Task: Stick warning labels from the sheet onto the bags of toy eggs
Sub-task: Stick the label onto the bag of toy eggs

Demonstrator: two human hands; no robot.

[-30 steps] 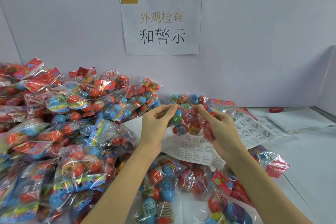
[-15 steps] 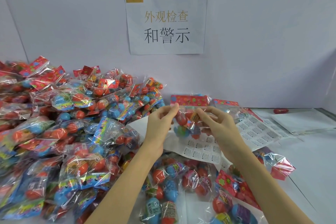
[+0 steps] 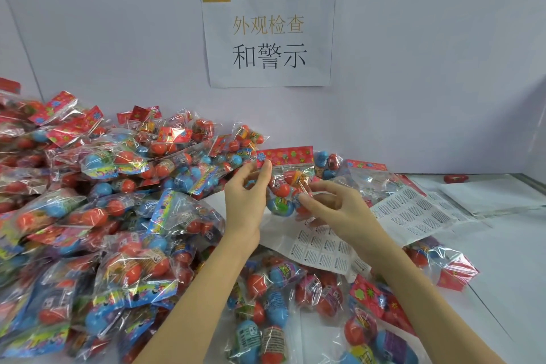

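Pale surface [image 3: 502, 260] running out beyond the right hand, backed by a plain lilac wall [image 3: 428, 53] ahead of both hands. Taped to that wall above the hands, a paper sign [image 3: 269, 35] with Chinese characters. Piled high to the left of the left hand, a heap of bags [image 3: 88, 216], clear plastic with red header cards, each packed with red and blue toy eggs. More filled bags [image 3: 295, 304] lying flat beneath and between the forearms. Left hand [image 3: 245, 201] raised, thumb and fingertips pinching the top left corner of a held bag [image 3: 291, 183] by its red header. Right hand [image 3: 336, 210] just beside it, fingers curled against the bag's lower right side; whether pinching plastic or a label, impossible to tell. Under the right hand, a label sheet [image 3: 322, 251] spread on the surface. Further right, a second label sheet [image 3: 413, 213].
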